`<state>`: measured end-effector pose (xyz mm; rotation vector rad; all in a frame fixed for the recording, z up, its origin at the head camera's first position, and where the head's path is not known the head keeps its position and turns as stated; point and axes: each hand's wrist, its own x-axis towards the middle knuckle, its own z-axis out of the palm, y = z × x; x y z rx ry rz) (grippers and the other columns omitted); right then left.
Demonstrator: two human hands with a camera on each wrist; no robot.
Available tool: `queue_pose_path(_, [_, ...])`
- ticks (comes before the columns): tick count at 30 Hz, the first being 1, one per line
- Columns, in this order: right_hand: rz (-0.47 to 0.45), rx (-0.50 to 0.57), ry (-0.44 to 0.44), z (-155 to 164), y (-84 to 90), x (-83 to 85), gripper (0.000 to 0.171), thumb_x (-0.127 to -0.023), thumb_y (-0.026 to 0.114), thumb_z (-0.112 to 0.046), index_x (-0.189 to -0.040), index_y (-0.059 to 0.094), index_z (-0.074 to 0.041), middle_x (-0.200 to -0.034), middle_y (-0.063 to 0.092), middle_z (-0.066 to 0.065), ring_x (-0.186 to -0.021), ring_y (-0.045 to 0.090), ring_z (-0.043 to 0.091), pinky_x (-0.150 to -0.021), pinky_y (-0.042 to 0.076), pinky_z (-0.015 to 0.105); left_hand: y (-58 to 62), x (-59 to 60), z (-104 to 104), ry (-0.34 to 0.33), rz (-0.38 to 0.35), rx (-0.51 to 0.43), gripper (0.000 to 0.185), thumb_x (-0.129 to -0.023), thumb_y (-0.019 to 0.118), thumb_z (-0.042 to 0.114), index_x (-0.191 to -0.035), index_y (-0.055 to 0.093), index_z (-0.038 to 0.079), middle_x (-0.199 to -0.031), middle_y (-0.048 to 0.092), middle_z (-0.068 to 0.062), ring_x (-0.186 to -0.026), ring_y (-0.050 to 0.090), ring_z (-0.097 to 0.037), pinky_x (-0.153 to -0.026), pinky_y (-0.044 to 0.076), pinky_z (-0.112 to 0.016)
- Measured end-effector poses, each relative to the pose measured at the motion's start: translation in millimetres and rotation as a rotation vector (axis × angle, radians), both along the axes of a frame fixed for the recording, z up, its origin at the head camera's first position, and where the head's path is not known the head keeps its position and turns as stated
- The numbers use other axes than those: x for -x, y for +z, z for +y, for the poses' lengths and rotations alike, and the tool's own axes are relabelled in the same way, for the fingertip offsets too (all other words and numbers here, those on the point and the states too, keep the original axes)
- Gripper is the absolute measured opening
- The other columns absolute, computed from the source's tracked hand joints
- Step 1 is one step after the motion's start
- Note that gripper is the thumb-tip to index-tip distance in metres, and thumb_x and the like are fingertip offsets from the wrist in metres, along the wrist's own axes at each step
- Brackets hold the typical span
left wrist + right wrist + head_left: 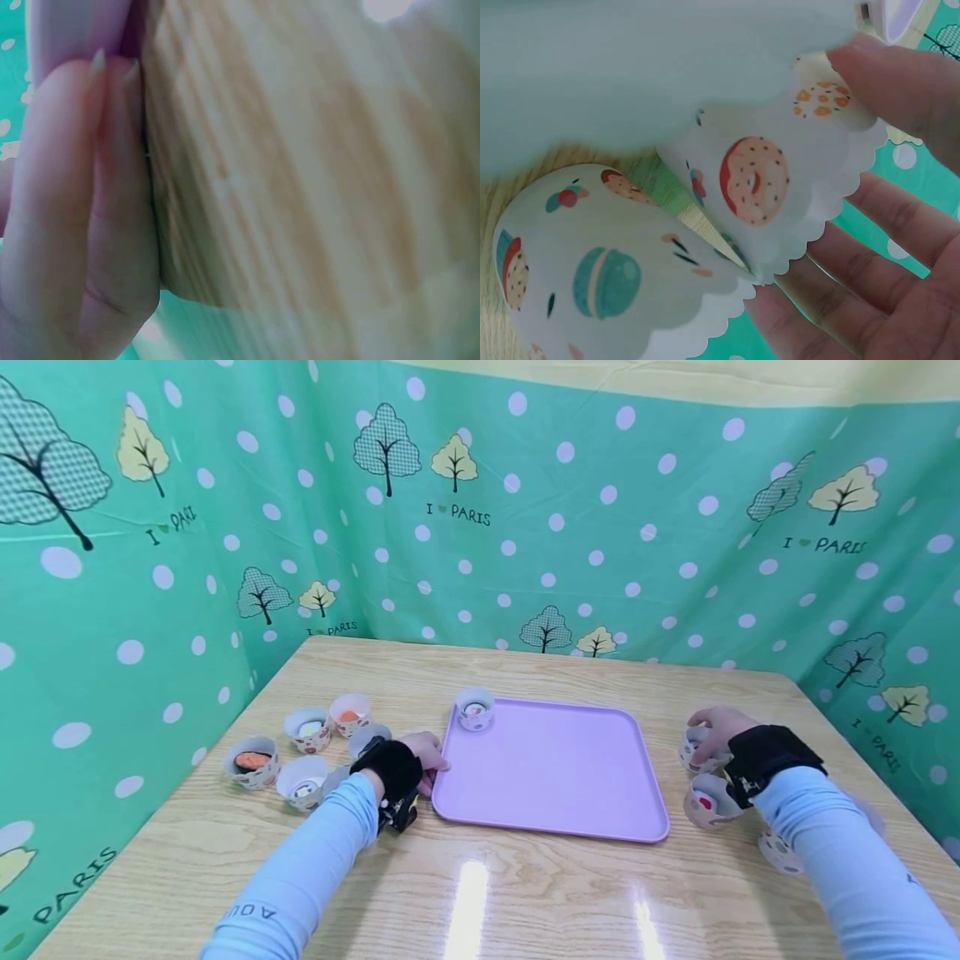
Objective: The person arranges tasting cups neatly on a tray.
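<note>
A lilac tray point(551, 777) lies mid-table with one small paper cup point(475, 707) in its far left corner. My left hand point(424, 761) rests on the table, fingertips touching the tray's left edge. In the left wrist view its fingers point(75, 187) lie straight against the tray rim point(67, 30). My right hand point(712, 729) is over a donut-print paper cup point(696, 750) right of the tray. The right wrist view shows the thumb point(900, 82) on the cup's wall point(780, 180) and the fingers point(870, 255) under its scalloped rim.
Several filled paper cups point(252, 762) cluster left of the tray, close behind my left wrist. Two more cups point(708, 800) stand by my right forearm, one point(607, 270) touching the held cup. Green dotted curtains wall in the wooden table point(480, 893).
</note>
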<state>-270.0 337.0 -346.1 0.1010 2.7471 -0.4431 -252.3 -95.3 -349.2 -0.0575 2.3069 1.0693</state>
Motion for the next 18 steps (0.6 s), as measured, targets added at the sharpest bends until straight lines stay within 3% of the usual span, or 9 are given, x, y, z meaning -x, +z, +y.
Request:
queue_pose_path(5, [0.006, -0.012, 0.013, 0.9, -1.6, 1.5, 0.078, -0.058, 0.076, -0.024, -0.12, 0.038, 0.005, -0.116, 0.037, 0.033, -0.096, 0.044, 0.041, -0.075, 0.043, 0.048, -12.9, 8.5, -2.8, 0.002, 0.006, 0.011, 0.011, -0.083, 0.05, 0.005, -0.08, 0.04, 0.0, -0.06, 0.047, -0.01, -0.043, 0.048, -0.013, -0.042, 0.048, -0.02])
queue_pose_path(18, [0.006, -0.007, -0.003, -1.0, -1.6, 0.6, 0.068, -0.058, 0.075, -0.02, -0.114, 0.044, 0.003, -0.109, 0.043, 0.03, -0.088, 0.047, 0.036, -0.067, 0.044, 0.041, -16.9, 12.3, -1.5, 0.049, -0.026, 0.025, 0.01, -0.084, 0.051, 0.007, -0.082, 0.042, 0.004, -0.062, 0.048, -0.009, -0.042, 0.047, -0.012, -0.039, 0.045, -0.017])
